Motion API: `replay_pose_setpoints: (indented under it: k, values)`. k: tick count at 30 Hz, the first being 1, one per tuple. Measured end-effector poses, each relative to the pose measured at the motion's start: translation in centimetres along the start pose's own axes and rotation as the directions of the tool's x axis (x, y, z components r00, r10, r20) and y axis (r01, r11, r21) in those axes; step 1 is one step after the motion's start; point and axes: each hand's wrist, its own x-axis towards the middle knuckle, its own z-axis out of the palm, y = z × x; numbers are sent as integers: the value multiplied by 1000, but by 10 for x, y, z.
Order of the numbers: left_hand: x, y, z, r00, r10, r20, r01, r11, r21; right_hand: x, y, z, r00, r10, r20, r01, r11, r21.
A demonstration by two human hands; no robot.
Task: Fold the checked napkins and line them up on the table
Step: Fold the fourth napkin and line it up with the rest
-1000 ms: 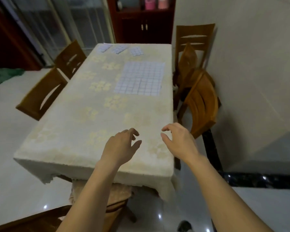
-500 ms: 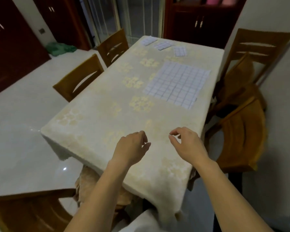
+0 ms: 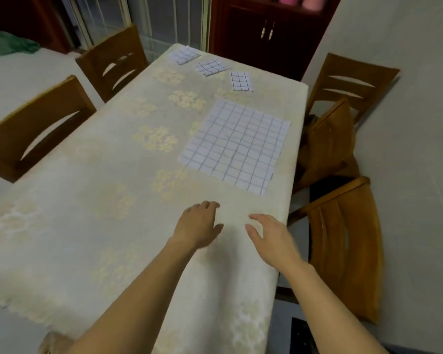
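On the far right part of the table point(image 3: 92, 226), one checked napkin point(image 3: 237, 145) lies spread flat; three folded napkins point(image 3: 211, 67) sit in a row near the far edge. Left hand point(image 3: 198, 224) and right hand point(image 3: 271, 237) hover nearer (fingers loosely curved, holding nothing), well short of the spread napkin.

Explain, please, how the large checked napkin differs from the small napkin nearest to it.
The large napkin lies unfolded, one flat sheet; the small napkin is folded into a packet. The large napkin covers far more tablecloth than the small napkin. Both are white with dark checks.
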Motion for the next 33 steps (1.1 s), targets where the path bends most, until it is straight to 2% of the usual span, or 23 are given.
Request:
replay_pose_setpoints:
  k: [3, 7, 12, 15, 19, 23, 27, 30, 33]
  values:
    - [73, -10, 6, 1000, -23, 16, 22, 998, 67, 59, 1, 11, 998, -28, 47, 31, 998, -62]
    - [159, -25, 20, 993, -82, 88, 69, 989, 133, 139, 7, 35, 990, 14, 139, 7, 989, -145]
    - [207, -49, 49, 987, -136, 80, 123, 981, 149, 212, 25, 61, 988, 31, 148, 3, 974, -225]
    - [202, -55, 65, 990, -137, 33, 128, 972, 198, 236, 34, 70, 986, 118, 122, -73, 944, -321]
    - [196, -53, 67, 985, -173, 14, 166, 963, 213, 241, 36, 83, 968, 196, 159, -122, 915, -384]
    - [172, -57, 70, 976, -218, 4, 211, 951, 225, 223, 29, 93, 976, 154, 154, -79, 909, -410]
    - [124, -71, 74, 963, -269, 8, 260, 939, 226, 190, 13, 106, 971, 97, 219, 10, 899, -439]
    - [75, -87, 78, 946, -324, -22, 323, 931, 170, 161, -12, 121, 961, 63, 270, 61, 902, -426]
    - [26, -107, 79, 912, -409, -19, 409, 907, 98, 144, -47, 137, 964, 32, 263, 77, 916, -394]
